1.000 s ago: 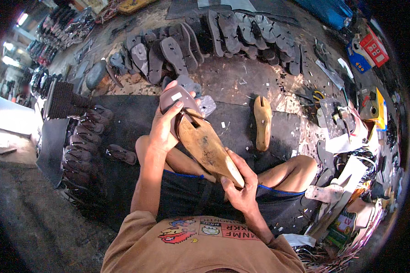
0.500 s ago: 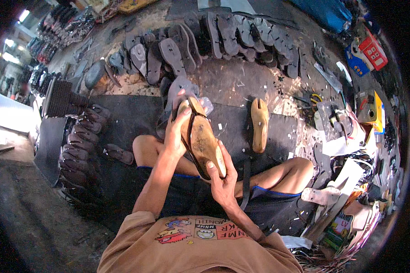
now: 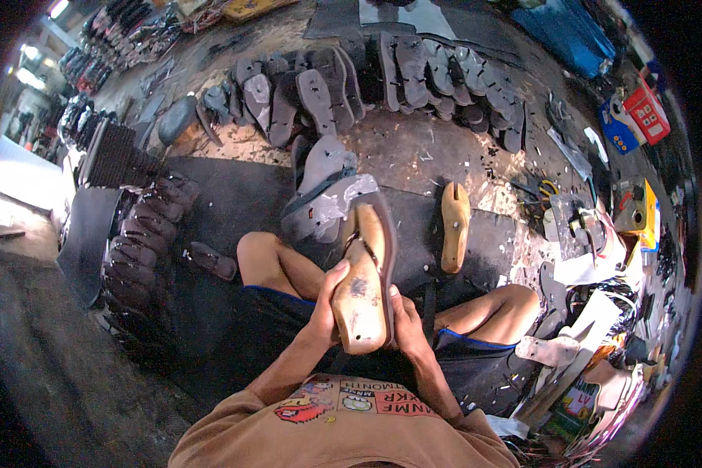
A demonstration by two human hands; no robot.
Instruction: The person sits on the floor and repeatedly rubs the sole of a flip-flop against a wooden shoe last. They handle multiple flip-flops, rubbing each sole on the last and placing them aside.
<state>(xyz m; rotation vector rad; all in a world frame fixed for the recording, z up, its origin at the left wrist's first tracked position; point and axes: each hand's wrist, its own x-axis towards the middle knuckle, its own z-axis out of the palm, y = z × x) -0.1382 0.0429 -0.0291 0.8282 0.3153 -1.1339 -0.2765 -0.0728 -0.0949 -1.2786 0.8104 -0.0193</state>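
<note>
A wooden shoe last (image 3: 359, 300) with a dark flip-flop sandal (image 3: 388, 265) fitted on it lies between my two hands, its heel end toward me. The sandal's strap crosses the last near the toe, and its sole shows along the right side. My left hand (image 3: 325, 312) is closed round the last's left side, thumb on top. My right hand (image 3: 408, 324) presses the sole's right edge by the heel; its fingertips are hidden underneath. Just beyond the toe are stacked grey soles (image 3: 327, 204). A second wooden last (image 3: 455, 226) lies on the mat to the right.
A curved row of dark soles (image 3: 316, 101) stands ahead. Finished-looking sandals (image 3: 136, 249) are lined up at the left, near one lone sandal (image 3: 210, 260). Scissors with yellow handles (image 3: 548, 188), a red box (image 3: 646, 109) and scraps are at the right. My bent knees flank the work.
The last with its sandal has turned so the heel faces me and come nearer my body. My left hand moved from the toe part back to the heel part; my right shifted to the sole's right edge.
</note>
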